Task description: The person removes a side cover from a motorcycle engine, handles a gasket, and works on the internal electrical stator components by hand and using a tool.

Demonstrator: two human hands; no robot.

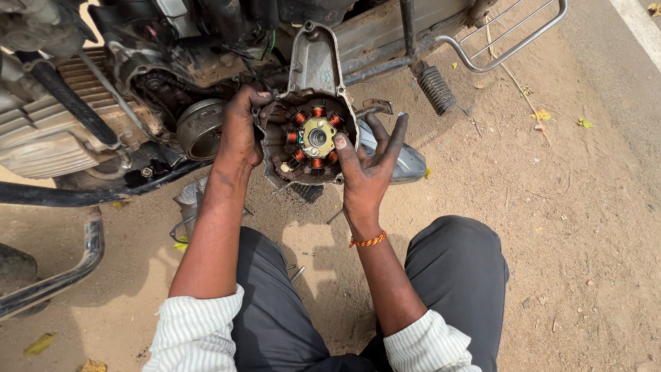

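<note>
Left hand clamped on left rim of engine side cover held up before the motorcycle engine, right hand loosely cupping right edge, fingers apart, thumb near copper stator coils; best kept level, greasy fingers off windings.

Outdoor, hard daylight. Sandy dirt ground strewn with dry yellow leaves. Paved road strip with white line at upper right corner.
</note>
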